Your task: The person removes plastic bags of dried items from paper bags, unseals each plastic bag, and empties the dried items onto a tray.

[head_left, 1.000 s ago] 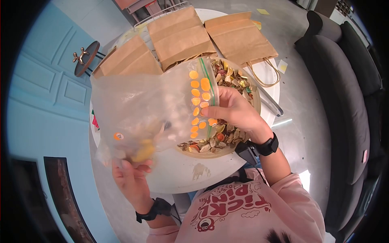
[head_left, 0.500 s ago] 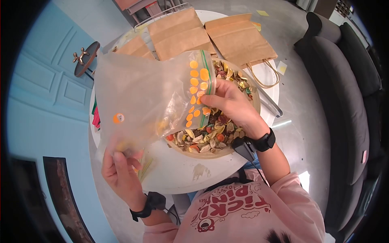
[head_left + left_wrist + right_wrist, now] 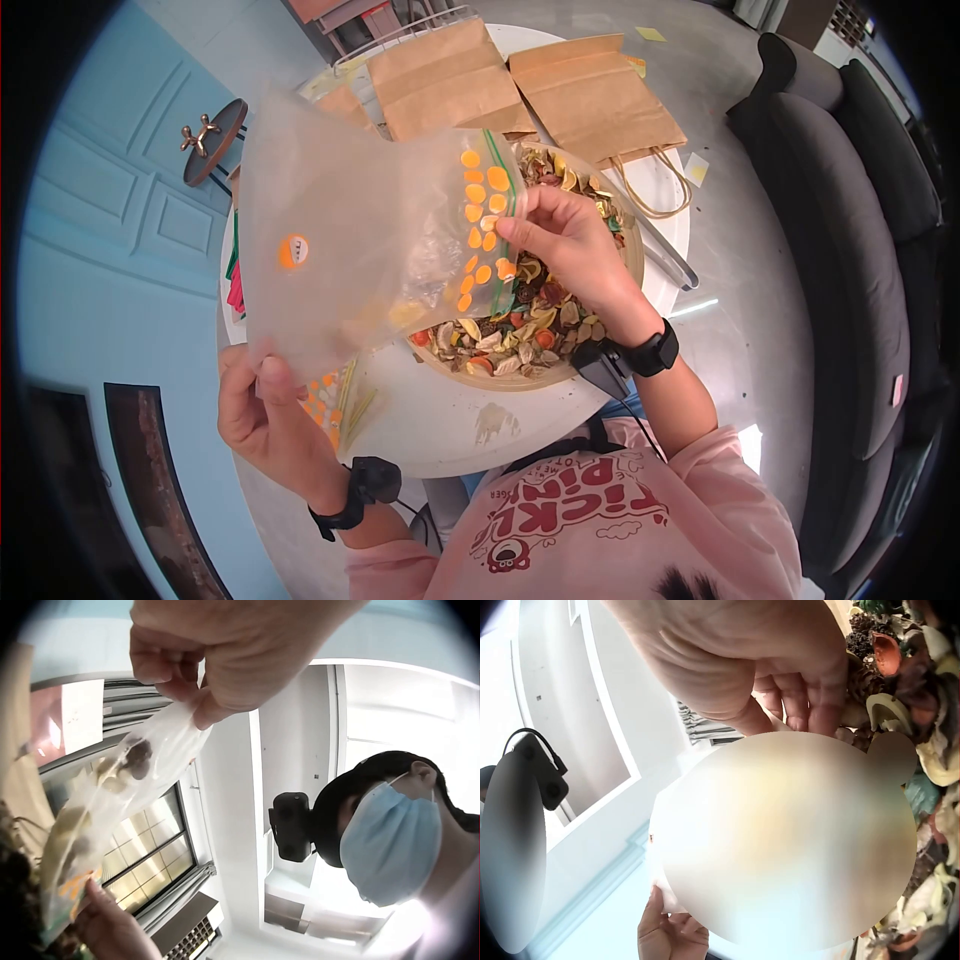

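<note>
Zip bag (image 3: pixel 370 240), clear plastic with orange dots, is held stretched in the air above the round table (image 3: pixel 450 430). Left hand (image 3: pixel 262 415) pinches its bottom corner (thumb on top); a few dried pieces sit inside. Right hand (image 3: pixel 560 245) pinches the green-striped mouth edge, over the wooden bowl (image 3: pixel 632 262) of dried petals. Three paper bags (image 3: pixel 590 95) lie beyond.

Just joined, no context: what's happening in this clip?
A person holds a clear zip bag up over a round white table. The left hand pinches its bottom corner and the right hand pinches the orange-dotted opening end, above a wide bowl of dried mixed petals. A few pieces sit inside the bag. Brown paper bags lie behind.
</note>
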`<control>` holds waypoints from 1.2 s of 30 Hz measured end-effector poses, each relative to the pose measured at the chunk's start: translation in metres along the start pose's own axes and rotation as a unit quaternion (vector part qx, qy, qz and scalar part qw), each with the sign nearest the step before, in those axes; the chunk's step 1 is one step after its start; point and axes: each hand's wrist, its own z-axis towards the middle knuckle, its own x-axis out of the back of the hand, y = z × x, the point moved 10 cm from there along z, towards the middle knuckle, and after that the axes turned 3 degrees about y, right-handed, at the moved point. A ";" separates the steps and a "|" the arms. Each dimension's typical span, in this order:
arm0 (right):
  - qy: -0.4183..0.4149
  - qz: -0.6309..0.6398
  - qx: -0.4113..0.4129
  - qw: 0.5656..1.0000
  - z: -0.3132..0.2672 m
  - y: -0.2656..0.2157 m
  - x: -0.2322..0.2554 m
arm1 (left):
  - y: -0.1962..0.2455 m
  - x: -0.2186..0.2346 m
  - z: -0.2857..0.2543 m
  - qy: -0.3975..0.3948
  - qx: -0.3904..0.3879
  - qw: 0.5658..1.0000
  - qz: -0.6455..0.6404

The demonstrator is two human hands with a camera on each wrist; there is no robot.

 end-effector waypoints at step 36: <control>0.003 0.005 0.015 1.000 -0.004 -0.003 0.000 | 0.000 0.011 0.001 0.026 -0.029 0.997 -0.074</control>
